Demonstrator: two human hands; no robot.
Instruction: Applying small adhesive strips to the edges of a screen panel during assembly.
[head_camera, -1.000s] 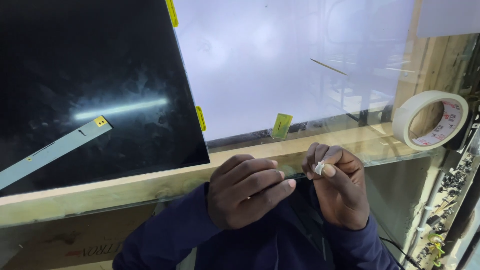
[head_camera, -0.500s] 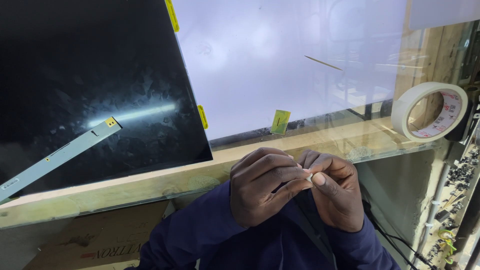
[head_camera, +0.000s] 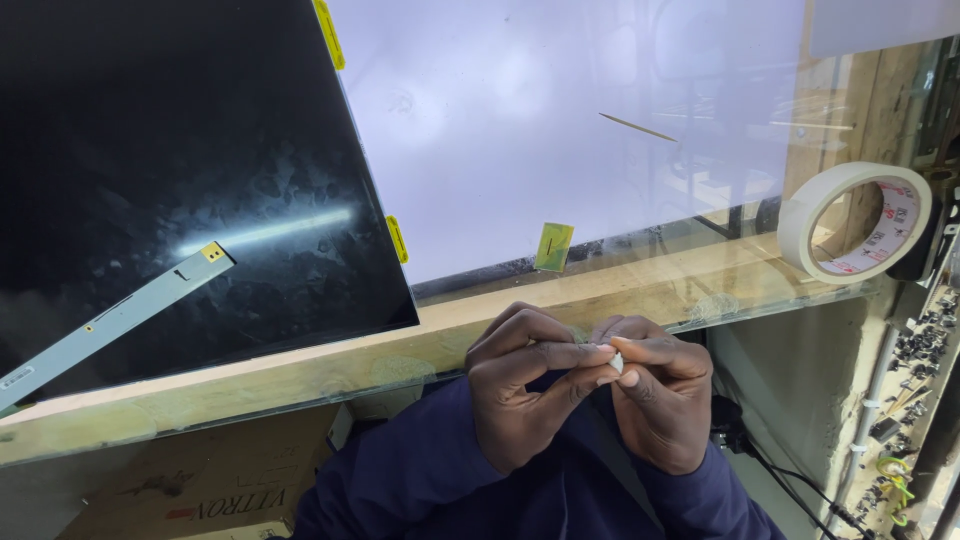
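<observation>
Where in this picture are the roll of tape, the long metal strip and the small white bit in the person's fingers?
roll of tape (head_camera: 800, 225): head view, on its pale outer band.
metal strip (head_camera: 120, 318): head view, mid-length on its grey face.
small white piece (head_camera: 617, 361): head view, the tip showing between the fingertips.

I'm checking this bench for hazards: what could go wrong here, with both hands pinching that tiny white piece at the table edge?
The small white piece, pinched between the left hand and right hand, sits off the glass-topped bench; a slip would likely drop it into the lap or onto the floor. The tape roll stands on edge near the bench's end and might roll off. The loose metal strip lying on the dark panel might scratch it.
</observation>
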